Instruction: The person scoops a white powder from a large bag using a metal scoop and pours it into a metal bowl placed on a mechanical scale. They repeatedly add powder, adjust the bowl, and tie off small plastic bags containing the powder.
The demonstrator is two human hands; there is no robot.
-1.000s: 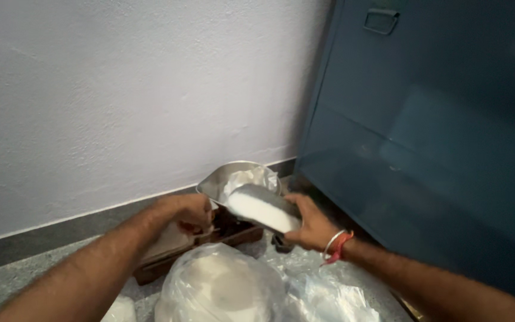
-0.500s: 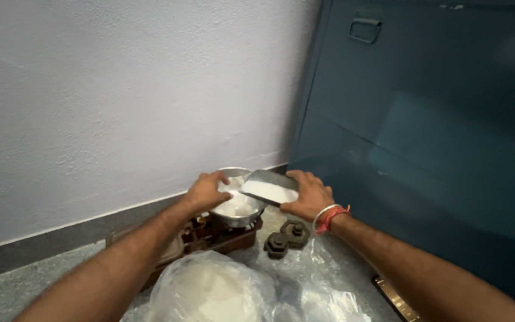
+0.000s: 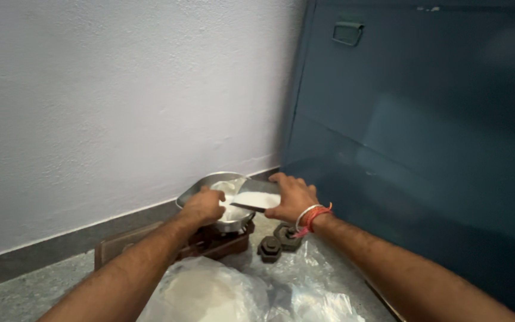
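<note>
Far left: white wall [image 3: 120, 101] w/ dark skirting, speckled floor [image 3: 25, 292] below. A brown balance scale [image 3: 210, 241] sits on the floor close to the wall; its near-left platform looks bare.

Left hand [image 3: 202, 206] grip is curled on the near rim of the steel pan [image 3: 210, 186], fingers closed over the edge, prob. to steady the pan on the scale while powder goes in. Pan already has white flour [image 3: 229, 210] heaped inside.

Right hand [image 3: 293, 197], red thread band at the wrist, grip closed round a steel scoop [image 3: 258, 195] from behind. Scoop is loaded w/ white flour, mouth tilted toward and just over the pan, touching or nearly touching its rim — can't tell which.

In front of the scale, two dark hexagonal iron weights [image 3: 278, 241] sit on the floor just beside it, within easy reach. Bottom centre: open clear plastic bag [image 3: 210, 292] of flour, crumpled plastic to its right. Far right: blue-grey steel cupboard [image 3: 424, 119].
</note>
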